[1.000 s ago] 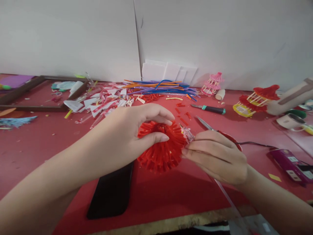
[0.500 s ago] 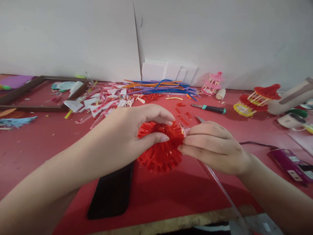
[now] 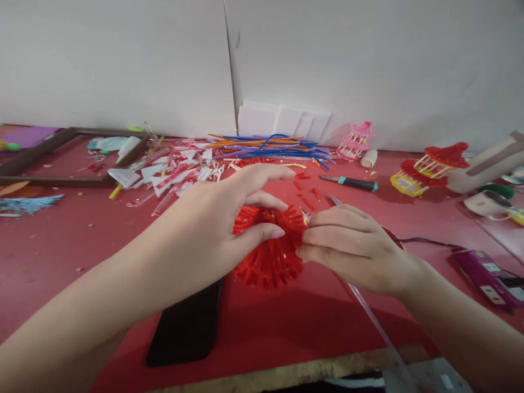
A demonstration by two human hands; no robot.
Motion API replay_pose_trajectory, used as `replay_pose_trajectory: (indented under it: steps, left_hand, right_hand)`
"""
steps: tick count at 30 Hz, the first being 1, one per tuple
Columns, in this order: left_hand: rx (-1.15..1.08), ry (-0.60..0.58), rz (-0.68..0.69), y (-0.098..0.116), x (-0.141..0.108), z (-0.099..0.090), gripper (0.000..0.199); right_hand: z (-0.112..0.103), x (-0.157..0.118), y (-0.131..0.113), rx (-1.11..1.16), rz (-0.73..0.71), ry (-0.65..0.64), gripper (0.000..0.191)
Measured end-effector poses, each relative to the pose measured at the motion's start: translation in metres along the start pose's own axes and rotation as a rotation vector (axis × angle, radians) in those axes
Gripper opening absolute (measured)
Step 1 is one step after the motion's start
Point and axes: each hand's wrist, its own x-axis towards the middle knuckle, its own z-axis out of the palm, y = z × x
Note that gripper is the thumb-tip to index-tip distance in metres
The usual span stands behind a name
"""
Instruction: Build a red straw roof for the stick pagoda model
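Observation:
A round red ruffled craft piece, with fuzzy folds fanning outward, stands between my hands above the red table. My left hand curls over its upper left side, thumb and a finger against it and the index finger raised. My right hand has its fingers pressed together on the piece's right edge. By those fingertips a small pointed tip, pale with yellow, pokes out; its body is hidden. A clear rod runs from under my right hand to the lower right. A metal point shows just behind that hand.
A black phone lies by my left forearm. Behind are a cutter knife, a bundle of coloured stems and paper scraps. Small pagoda models stand at the right, above a purple power strip with a black cord.
My left index finger has lifted away from the red piece. The right hand has shifted slightly left and covers more of the pale tip.

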Motion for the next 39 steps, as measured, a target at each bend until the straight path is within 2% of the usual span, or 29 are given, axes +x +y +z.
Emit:
replay_pose_trajectory:
  steps: [9, 15, 18, 21, 23, 27, 29, 34, 37, 39]
  left_hand:
    - [-0.039, -0.020, -0.022, 0.001, 0.000, 0.000, 0.055]
    - [0.009, -0.009, 0.008, -0.002, -0.001, 0.001, 0.057]
    - [0.044, -0.033, 0.009, -0.001, -0.001, -0.001, 0.052]
    - [0.036, -0.081, 0.014, -0.002, 0.000, -0.001, 0.049]
    - [0.014, -0.101, 0.024, -0.005, 0.002, 0.000, 0.047]
    - [-0.031, -0.073, 0.005, -0.015, 0.010, 0.002, 0.037]
    - [-0.070, -0.048, -0.014, -0.020, 0.016, 0.003, 0.033]
    - [-0.097, 0.042, -0.042, -0.032, 0.024, 0.001, 0.028]
    - [-0.111, 0.074, -0.064, -0.035, 0.027, -0.002, 0.025]
    - [-0.160, 0.104, -0.129, -0.036, 0.028, -0.003, 0.027]
  right_hand:
    - [0.000, 0.000, 0.004, 0.160, 0.108, 0.003, 0.011]
    - [0.002, 0.004, 0.005, 0.183, 0.107, -0.019, 0.012]
    - [0.003, 0.004, 0.008, 0.202, 0.093, 0.009, 0.004]
    - [0.004, -0.002, 0.009, 0.216, 0.134, 0.102, 0.028]
    - [0.005, -0.009, 0.009, 0.208, 0.207, 0.128, 0.037]
    - [0.014, -0.024, 0.004, 0.057, 0.259, 0.028, 0.051]
    - [0.022, -0.027, 0.001, -0.024, 0.233, 0.002, 0.047]
    - [0.038, -0.019, 0.002, -0.102, 0.219, 0.061, 0.011]
    - [0.038, -0.011, 0.009, -0.089, 0.173, 0.115, 0.018]
    - [0.034, -0.005, 0.014, -0.023, 0.192, 0.149, 0.016]
